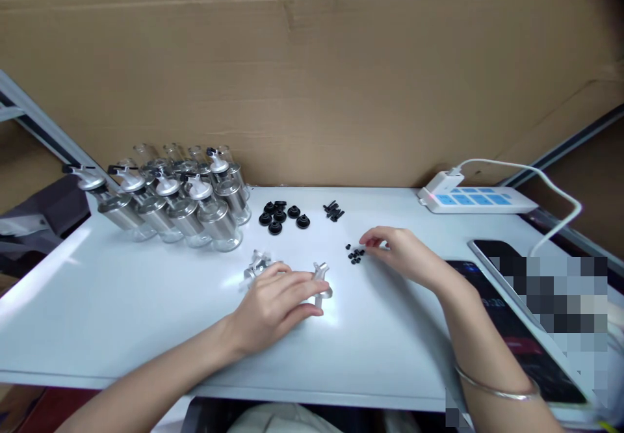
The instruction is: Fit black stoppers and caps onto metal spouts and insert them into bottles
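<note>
My left hand (283, 296) is closed round a silver pourer top (322, 283), fingers above and thumb below, just over the table. Beside its knuckles lie more silver pourer tops (257, 264), partly covered by the hand. To the right, my right hand (394, 248) reaches to a small cluster of tiny black parts (355, 257). Its thumb and fingertips come together at the cluster's edge; whatever is between them is too small to make out. Farther back lie several round black stoppers (279, 215) and a little pile of thin black pieces (334, 210).
Glass bottles with steel bands (182, 218) stand in rows at the left, several with pourer tops on. A white power strip (480, 200) with a charger and cable lies at the back right. A tablet (517, 335) and a phone (502, 257) lie at the right. Cardboard (341, 95) walls the back.
</note>
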Demonstrator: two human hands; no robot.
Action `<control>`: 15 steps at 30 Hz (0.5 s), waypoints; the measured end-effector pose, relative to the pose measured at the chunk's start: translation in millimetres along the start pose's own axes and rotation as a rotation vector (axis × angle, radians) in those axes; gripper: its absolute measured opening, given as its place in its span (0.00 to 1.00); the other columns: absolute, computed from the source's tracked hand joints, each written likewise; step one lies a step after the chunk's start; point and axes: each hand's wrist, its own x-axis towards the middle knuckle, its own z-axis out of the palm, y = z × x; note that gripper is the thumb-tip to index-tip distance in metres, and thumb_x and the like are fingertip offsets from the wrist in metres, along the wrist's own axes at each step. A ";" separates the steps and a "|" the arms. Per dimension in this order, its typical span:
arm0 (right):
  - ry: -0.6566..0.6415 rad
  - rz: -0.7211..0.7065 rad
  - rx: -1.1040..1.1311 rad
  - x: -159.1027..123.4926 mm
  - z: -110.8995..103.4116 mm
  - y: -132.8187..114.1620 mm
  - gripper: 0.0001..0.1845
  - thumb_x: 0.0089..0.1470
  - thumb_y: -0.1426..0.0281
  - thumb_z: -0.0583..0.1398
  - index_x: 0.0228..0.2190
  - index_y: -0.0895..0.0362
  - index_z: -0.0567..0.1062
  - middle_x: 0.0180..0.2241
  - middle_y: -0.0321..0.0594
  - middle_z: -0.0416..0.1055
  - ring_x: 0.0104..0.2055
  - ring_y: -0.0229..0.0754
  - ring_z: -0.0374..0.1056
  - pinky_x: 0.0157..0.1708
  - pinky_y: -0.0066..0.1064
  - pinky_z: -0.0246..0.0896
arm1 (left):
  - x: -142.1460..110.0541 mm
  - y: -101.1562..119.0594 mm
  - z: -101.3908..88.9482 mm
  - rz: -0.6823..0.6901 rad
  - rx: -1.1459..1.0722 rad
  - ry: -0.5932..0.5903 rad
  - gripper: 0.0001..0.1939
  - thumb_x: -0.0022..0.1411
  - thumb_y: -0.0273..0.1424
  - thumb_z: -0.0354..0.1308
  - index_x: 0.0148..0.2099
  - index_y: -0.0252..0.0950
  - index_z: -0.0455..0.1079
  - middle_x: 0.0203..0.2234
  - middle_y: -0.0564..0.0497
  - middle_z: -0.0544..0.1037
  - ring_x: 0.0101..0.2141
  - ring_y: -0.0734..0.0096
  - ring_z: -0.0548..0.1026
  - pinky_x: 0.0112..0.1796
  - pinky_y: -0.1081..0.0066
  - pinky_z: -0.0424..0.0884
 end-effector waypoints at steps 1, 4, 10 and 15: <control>-0.017 0.019 0.002 -0.3 0.4 0.0 0.10 0.50 0.74 0.55 0.31 0.56 0.77 0.33 0.41 0.77 0.35 0.45 0.73 0.38 0.34 0.66 | 0.0 0.0 0.0 0.002 0.006 0.000 0.10 0.67 0.31 0.54 0.49 0.33 0.67 0.35 0.47 0.82 0.36 0.71 0.79 0.37 0.71 0.69; -0.070 0.062 -0.013 -0.1 1.9 3.8 0.09 0.49 0.74 0.57 0.31 0.56 0.76 0.32 0.41 0.77 0.34 0.44 0.72 0.37 0.33 0.66 | 0.0 0.2 0.0 0.004 0.015 -0.004 0.10 0.67 0.30 0.53 0.49 0.33 0.66 0.35 0.47 0.82 0.36 0.71 0.79 0.38 0.70 0.69; -0.069 0.055 -0.033 1.8 6.1 8.6 0.08 0.49 0.73 0.57 0.30 0.56 0.77 0.31 0.41 0.77 0.32 0.43 0.71 0.34 0.32 0.66 | -1.2 0.5 0.7 0.027 0.004 0.002 0.10 0.67 0.29 0.54 0.50 0.32 0.66 0.35 0.47 0.82 0.36 0.72 0.80 0.38 0.70 0.69; -0.042 0.028 -0.040 1.2 7.7 5.5 0.07 0.49 0.74 0.58 0.28 0.56 0.78 0.29 0.41 0.77 0.30 0.42 0.71 0.32 0.31 0.65 | -1.1 0.0 0.1 0.027 0.010 0.002 0.11 0.67 0.29 0.54 0.50 0.33 0.65 0.35 0.48 0.82 0.37 0.72 0.80 0.39 0.70 0.69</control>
